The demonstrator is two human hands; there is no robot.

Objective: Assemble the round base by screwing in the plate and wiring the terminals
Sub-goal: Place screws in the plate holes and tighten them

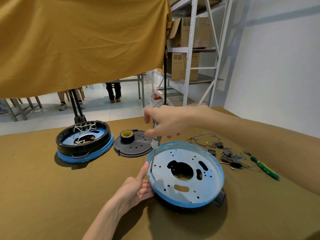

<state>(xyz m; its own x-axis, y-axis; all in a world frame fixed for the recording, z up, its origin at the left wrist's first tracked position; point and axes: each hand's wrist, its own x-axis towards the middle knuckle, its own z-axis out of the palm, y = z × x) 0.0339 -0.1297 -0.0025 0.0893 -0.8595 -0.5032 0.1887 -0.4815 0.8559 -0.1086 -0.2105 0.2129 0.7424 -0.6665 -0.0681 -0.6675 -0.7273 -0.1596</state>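
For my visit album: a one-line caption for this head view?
Right hand drives a screwdriver into the blue-rimmed round base, steadied by the left hand.

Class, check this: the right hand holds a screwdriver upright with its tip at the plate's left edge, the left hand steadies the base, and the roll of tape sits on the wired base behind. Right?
Not quite. In the head view the roll of tape sits on the black perforated disc, not the wired base. The rest holds.
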